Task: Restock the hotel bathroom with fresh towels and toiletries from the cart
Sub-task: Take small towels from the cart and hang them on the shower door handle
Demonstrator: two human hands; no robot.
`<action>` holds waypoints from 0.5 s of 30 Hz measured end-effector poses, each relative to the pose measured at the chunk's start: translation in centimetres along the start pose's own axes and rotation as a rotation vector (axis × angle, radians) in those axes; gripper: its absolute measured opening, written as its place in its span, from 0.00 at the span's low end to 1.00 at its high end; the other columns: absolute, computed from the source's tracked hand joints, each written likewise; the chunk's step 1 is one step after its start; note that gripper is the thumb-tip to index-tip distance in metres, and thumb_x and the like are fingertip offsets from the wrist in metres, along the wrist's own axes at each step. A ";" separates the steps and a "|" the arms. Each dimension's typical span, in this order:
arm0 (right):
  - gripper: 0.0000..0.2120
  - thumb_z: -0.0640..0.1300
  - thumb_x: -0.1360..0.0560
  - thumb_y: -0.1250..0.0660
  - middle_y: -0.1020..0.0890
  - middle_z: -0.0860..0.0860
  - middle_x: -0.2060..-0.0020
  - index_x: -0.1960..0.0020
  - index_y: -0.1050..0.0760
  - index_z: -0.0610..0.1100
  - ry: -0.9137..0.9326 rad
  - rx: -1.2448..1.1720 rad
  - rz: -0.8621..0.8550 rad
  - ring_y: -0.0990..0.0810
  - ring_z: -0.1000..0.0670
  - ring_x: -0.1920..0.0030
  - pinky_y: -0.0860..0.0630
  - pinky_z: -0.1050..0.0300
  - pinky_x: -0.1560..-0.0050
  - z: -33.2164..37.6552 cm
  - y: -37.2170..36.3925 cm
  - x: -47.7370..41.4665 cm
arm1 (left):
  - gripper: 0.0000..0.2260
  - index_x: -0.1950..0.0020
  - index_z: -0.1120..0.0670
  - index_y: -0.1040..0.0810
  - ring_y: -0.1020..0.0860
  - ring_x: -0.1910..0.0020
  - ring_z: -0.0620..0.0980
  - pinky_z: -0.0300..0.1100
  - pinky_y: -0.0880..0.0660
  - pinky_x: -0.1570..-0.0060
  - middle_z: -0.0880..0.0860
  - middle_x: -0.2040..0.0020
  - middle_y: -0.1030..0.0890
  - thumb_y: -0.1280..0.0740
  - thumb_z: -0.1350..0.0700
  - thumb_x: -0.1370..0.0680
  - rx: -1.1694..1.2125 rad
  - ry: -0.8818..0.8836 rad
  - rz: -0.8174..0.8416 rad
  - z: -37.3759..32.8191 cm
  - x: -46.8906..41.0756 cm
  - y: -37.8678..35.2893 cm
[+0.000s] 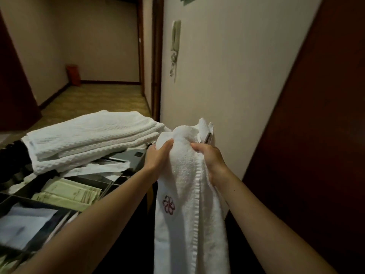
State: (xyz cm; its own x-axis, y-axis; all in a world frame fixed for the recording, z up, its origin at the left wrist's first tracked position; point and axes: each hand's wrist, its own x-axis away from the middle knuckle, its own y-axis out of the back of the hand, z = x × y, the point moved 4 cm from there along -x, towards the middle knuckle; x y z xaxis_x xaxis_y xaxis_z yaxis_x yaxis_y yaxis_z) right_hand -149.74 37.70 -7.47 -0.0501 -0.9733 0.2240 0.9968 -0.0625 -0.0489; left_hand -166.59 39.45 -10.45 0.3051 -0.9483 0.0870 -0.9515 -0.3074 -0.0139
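A white towel (185, 194) with a dark red flower emblem hangs down between my arms, bunched at its top. My left hand (158, 159) grips its upper left side and my right hand (211, 157) grips its upper right side. To the left is the cart (126, 155), its top tray divided into compartments. A stack of folded white textured towels (88, 137) lies across the back of the cart. Pale green toiletry packets (69, 194) fill one compartment and white packets (25, 224) fill another nearer me.
A beige wall (237, 86) with a wall phone (174, 42) stands right of the cart. A dark wooden door (316, 155) is at the far right. A carpeted corridor (94, 97) runs ahead, with a red bin (73, 74) at its far end.
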 end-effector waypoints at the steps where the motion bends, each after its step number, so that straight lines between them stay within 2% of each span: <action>1: 0.13 0.44 0.31 0.28 0.13 0.43 0.57 0.49 0.17 0.39 -0.005 -0.017 -0.006 0.14 0.42 0.54 0.18 0.44 0.47 -0.5 0.6 0.8 | 0.19 0.42 0.57 0.22 0.22 0.51 0.50 0.45 0.26 0.50 0.53 0.49 0.19 0.31 0.45 0.24 -0.015 -0.023 0.000 0.1 0.5 -0.5; 6: 0.22 0.47 0.38 0.28 0.13 0.42 0.57 0.47 0.18 0.39 -0.011 -0.124 -0.084 0.14 0.40 0.54 0.19 0.41 0.46 -3.2 3.6 6.2 | 0.13 0.46 0.55 0.24 0.24 0.56 0.45 0.43 0.30 0.53 0.49 0.55 0.22 0.33 0.46 0.23 -0.095 -0.097 0.029 0.8 5.2 -2.8; 10: 0.14 0.43 0.30 0.29 0.13 0.42 0.57 0.47 0.18 0.39 0.006 -0.170 -0.144 0.14 0.41 0.54 0.18 0.43 0.47 -5.2 6.2 11.8 | 0.19 0.43 0.57 0.24 0.23 0.52 0.50 0.44 0.28 0.53 0.53 0.49 0.21 0.33 0.44 0.24 -0.189 -0.139 0.028 1.6 10.3 -3.3; 12: 0.12 0.42 0.27 0.30 0.14 0.42 0.55 0.46 0.18 0.39 0.013 -0.205 -0.159 0.14 0.42 0.54 0.17 0.46 0.49 -6.2 7.6 15.3 | 0.18 0.42 0.55 0.25 0.23 0.50 0.51 0.45 0.27 0.51 0.53 0.49 0.21 0.33 0.43 0.24 -0.195 -0.165 0.011 2.0 13.8 -3.6; 15: 0.11 0.42 0.26 0.31 0.14 0.42 0.54 0.45 0.19 0.39 0.002 -0.237 -0.200 0.15 0.41 0.53 0.18 0.45 0.47 -8.1 9.8 20.8 | 0.17 0.39 0.56 0.25 0.24 0.51 0.49 0.42 0.30 0.53 0.51 0.49 0.22 0.33 0.47 0.23 -0.155 -0.173 0.021 2.7 20.0 -4.3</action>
State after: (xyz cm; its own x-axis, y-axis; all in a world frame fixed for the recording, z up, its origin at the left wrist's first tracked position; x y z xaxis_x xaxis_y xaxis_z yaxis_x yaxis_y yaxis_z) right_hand -141.49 15.03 -11.17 -0.2447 -0.9369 0.2498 0.9248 -0.3029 -0.2301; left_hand -156.26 21.60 -11.33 0.2744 -0.9580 -0.0836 -0.9486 -0.2839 0.1401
